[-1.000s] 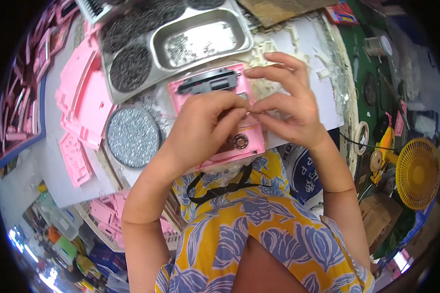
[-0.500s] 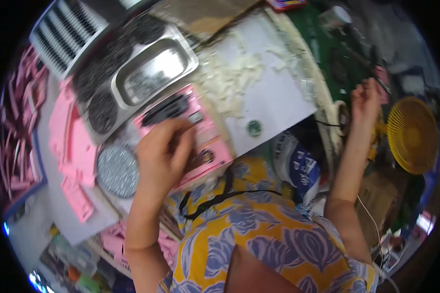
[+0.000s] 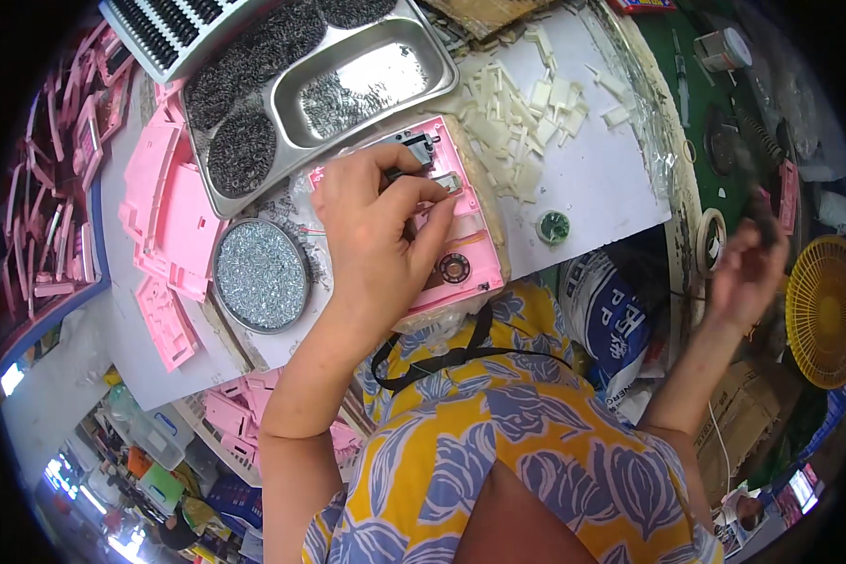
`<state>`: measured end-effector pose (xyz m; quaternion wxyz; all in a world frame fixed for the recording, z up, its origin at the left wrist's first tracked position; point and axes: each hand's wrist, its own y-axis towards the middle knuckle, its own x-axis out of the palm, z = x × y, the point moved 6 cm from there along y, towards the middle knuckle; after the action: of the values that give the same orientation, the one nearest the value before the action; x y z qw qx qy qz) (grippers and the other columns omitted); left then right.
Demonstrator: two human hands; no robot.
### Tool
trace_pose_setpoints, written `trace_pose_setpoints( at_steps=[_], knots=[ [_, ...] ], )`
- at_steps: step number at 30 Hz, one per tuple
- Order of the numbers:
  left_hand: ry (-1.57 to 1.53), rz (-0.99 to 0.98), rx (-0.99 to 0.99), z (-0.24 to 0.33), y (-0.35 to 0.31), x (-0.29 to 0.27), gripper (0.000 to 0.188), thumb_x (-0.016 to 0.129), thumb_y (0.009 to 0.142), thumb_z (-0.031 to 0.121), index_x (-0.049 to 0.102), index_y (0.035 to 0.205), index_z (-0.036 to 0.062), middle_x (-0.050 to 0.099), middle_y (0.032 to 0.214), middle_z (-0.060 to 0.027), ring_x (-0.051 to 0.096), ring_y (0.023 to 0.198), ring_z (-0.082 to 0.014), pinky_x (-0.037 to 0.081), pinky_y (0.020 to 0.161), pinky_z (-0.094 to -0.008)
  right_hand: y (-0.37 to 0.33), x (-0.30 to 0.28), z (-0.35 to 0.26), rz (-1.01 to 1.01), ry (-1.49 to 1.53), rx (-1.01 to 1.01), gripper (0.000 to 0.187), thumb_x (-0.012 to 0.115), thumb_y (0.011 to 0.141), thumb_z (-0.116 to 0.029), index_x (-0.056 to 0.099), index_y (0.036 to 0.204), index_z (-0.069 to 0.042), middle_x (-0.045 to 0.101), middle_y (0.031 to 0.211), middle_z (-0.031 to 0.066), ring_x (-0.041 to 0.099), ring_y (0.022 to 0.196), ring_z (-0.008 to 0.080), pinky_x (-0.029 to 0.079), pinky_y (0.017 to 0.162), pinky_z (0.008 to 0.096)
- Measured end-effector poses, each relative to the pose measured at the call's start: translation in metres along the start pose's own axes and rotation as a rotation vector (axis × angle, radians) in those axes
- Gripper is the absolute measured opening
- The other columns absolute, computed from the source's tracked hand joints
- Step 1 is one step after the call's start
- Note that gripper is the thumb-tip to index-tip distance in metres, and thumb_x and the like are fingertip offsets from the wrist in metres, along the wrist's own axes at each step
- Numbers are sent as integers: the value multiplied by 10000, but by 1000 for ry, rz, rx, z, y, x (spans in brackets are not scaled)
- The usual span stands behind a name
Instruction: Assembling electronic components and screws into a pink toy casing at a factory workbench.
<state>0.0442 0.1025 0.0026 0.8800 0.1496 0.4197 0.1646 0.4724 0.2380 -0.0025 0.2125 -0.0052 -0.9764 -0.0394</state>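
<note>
My left hand point(image 3: 376, 230) lies over a pink plastic housing point(image 3: 484, 254), thumb and forefinger pinched together at a small grey part point(image 3: 449, 182). A dark grey mechanism point(image 3: 414, 148) sits in the housing beyond the fingers, and a round black-rimmed piece point(image 3: 455, 269) is at its near end. The hand hides the housing's left side. Off to the right, my right hand point(image 3: 744, 273) is raised with curled fingers. A dark, blurred object point(image 3: 764, 218) shows at its fingertips; its kind cannot be made out.
A steel tray point(image 3: 446, 80) holds black springs and dark small pieces. A round dish point(image 3: 261, 275) is full of small silvery pieces. Pink plastic parts point(image 3: 174, 221) lie left, white plastic parts point(image 3: 526, 113) right, near a small green-filled cup point(image 3: 553, 227). A yellow basket point(image 3: 820, 310) stands far right.
The view has shifted, so the bench appears farther right. My left fingertips have come to the small grey part. The right hand now has a dark blurred object at its fingers.
</note>
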Motion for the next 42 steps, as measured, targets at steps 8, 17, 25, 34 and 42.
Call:
trace_pose_setpoints(
  at_steps=[8, 17, 25, 34, 42],
  knots=[
    [78, -4, -41, -5, -3, 7, 148, 803, 699, 123, 692, 797, 115, 591, 1051, -44, 498, 988, -284, 340, 844, -420, -61, 172, 85, -558, -299, 19, 224, 763, 846, -24, 612, 1009, 2, 553, 794, 19, 458, 692, 78, 340, 628, 229],
    [96, -12, -57, -5, -5, 5, 145, 807, 713, 126, 695, 802, 104, 582, 1040, -63, 513, 994, -282, 361, 883, -408, -64, 180, 97, -672, -394, -38, 232, 785, 838, -25, 631, 1011, -8, 541, 728, 4, 446, 635, 70, 342, 585, 228],
    [109, -13, -64, -4, -4, 5, 138, 805, 727, 120, 702, 813, 88, 584, 1048, -73, 521, 1017, -280, 366, 928, -400, -64, 185, 102, -701, -416, -59, 230, 787, 812, 9, 643, 992, -3, 527, 710, 1, 439, 614, 68, 333, 561, 236],
    [135, -1, -46, -5, -6, 6, 149, 806, 706, 122, 705, 813, 101, 585, 1043, -61, 528, 985, -266, 372, 886, -402, -64, 199, 88, -895, -567, -446, 304, 830, 702, 16, 665, 955, -18, 630, 730, 79, 533, 581, 194, 394, 509, 303],
    [147, 22, -31, -5, -5, 7, 154, 805, 693, 115, 703, 808, 111, 587, 1044, -59, 529, 975, -267, 373, 870, -401, -59, 189, 78, -803, -530, -408, 301, 836, 707, 8, 668, 957, -5, 634, 727, 70, 545, 598, 180, 400, 523, 290]
  ],
)
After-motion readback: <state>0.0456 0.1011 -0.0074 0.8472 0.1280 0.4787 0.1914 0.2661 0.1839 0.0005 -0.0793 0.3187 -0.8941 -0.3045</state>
